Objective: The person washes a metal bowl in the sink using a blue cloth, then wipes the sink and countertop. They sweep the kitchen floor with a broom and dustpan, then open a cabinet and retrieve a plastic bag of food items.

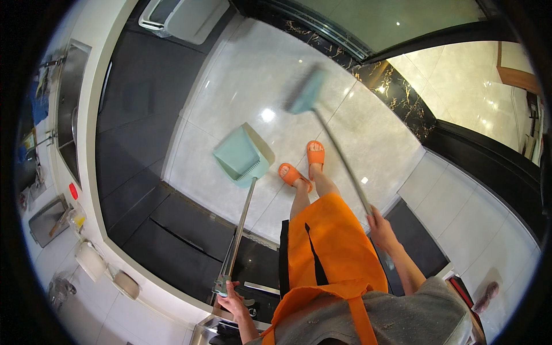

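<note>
My left hand [234, 298] grips the upper end of a long metal handle. At its lower end is a pale green dustpan [239, 151] with a row of comb teeth, down at the floor. My right hand [381, 230] is closed around the grey stick of a broom [309, 91]. The broom's blue-green head is blurred, with dark bristles towards the left. It is above or on the light tiles beyond my feet, apart from the dustpan; whether the bristles touch the floor I cannot tell.
Glossy tiles [276, 64] cover the floor. Dark cabinets [138, 90] under a white countertop [100, 172] with a sink [73, 108] run along the left. A grey-white bin [189, 19] stands at the far left corner. A black marbled threshold [394, 92] lies by the glass door [388, 19].
</note>
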`<state>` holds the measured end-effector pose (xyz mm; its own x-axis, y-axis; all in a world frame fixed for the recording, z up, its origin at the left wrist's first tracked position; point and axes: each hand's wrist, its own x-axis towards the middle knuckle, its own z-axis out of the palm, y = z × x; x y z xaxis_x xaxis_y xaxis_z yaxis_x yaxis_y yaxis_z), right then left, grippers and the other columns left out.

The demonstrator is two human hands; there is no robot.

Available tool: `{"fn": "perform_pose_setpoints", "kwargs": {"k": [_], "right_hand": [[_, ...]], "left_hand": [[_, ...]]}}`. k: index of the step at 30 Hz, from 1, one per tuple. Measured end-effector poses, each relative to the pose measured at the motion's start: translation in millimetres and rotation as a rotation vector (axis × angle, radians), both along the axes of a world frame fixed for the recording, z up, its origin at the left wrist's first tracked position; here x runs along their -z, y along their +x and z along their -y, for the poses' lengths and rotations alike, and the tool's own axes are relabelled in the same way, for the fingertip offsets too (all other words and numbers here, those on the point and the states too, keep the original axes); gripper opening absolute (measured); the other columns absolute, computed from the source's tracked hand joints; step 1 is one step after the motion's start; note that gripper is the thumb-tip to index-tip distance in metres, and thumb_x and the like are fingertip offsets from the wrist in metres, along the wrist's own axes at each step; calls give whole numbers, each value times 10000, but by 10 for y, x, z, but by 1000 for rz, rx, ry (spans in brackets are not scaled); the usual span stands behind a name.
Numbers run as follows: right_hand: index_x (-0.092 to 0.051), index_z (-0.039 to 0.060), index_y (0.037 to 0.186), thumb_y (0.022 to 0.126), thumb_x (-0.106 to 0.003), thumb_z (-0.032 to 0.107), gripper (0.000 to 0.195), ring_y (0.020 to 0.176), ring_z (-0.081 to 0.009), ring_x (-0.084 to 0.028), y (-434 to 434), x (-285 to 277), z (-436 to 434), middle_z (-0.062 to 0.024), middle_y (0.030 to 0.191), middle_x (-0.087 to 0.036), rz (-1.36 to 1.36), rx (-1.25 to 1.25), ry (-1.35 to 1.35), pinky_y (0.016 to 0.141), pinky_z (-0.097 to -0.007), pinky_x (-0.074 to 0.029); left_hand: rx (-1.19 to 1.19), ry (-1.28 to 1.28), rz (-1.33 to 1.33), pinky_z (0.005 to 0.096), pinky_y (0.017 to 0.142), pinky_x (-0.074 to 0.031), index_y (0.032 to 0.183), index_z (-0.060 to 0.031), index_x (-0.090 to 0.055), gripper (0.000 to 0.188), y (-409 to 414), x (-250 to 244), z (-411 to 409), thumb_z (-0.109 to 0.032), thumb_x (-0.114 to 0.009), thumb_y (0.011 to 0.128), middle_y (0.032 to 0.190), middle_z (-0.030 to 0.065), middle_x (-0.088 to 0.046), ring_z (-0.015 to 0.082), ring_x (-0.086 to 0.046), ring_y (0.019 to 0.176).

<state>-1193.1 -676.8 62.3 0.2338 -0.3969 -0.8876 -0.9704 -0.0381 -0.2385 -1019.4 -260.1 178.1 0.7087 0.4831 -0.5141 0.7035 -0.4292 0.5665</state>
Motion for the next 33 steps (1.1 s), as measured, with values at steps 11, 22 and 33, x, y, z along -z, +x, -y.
{"fn": "perform_pose_setpoints", "kwargs": {"k": [11,22,33], "right_hand": [[-677,116,1073,921,-516,343,317,995,-313,-662,3507,2907,-262,-131,1029,-694,429,-664,-179,804,-439,-545],[-544,128,1291,977,-448,462,469,742,-345,-652,-1701,1251,-7,-186,934,-669,-51,153,-229,631,-427,-521],[-553,76,1281,981,-484,400,447,904,-364,-630,-1873,589,-523,-196,944,-666,-18,565,-274,809,-415,-478]], "left_hand": [[-85,160,-34,208,350,-249,1041,8,-623,277,-359,-199,231,-227,-672,903,725,94,-671,43,-350,393],[355,16,-21,198,354,-243,1093,10,-626,353,245,24,-147,-265,-700,885,717,61,-664,29,-428,447],[872,-137,-37,256,672,-479,1244,63,-549,389,652,8,472,-60,-659,891,990,79,-635,115,-596,726]]}}
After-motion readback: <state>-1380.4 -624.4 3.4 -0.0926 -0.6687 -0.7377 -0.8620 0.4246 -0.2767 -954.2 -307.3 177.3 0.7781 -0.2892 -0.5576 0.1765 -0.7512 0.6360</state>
